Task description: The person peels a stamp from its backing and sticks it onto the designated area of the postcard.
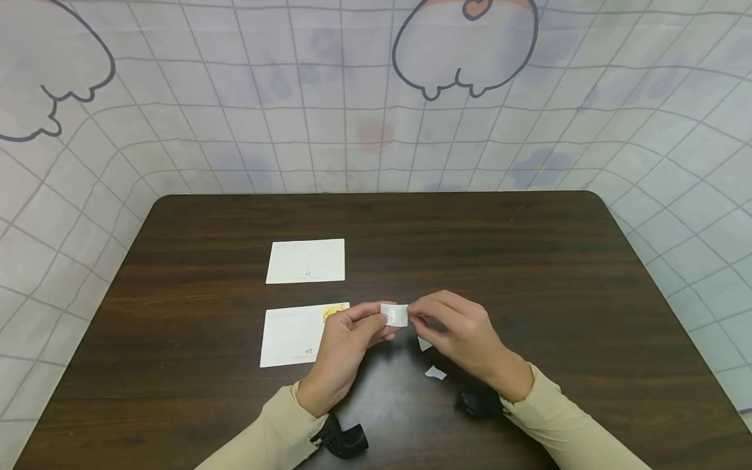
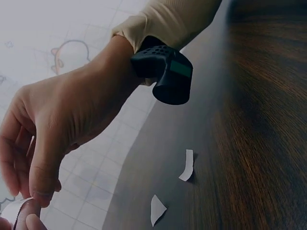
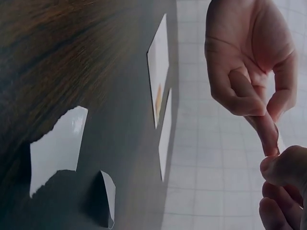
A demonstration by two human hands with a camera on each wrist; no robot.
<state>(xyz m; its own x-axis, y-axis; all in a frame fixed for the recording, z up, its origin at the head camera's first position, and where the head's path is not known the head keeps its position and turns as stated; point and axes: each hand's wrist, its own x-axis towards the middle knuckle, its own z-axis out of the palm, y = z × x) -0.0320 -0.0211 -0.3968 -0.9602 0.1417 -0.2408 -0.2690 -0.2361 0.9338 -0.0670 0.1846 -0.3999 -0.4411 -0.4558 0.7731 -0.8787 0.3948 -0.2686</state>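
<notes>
In the head view my left hand (image 1: 346,339) holds a small white paper square (image 1: 393,315) between thumb and fingers, just above the table. My right hand (image 1: 464,329) pinches the square's right edge with thumb and index finger. Its white face has a faint glossy mark. The left wrist view catches the square (image 2: 12,210) at the lower left corner, between the fingertips of both hands. From the right wrist view, the fingertips of both hands meet, mostly covering the square.
Partly behind my left hand lies a white postcard (image 1: 290,336) with a yellow sticker (image 1: 333,311) at its upper right. Farther back is another white postcard (image 1: 305,261). Two torn white paper scraps, one a small curled piece (image 1: 435,373), lie on the dark wooden table (image 1: 558,274).
</notes>
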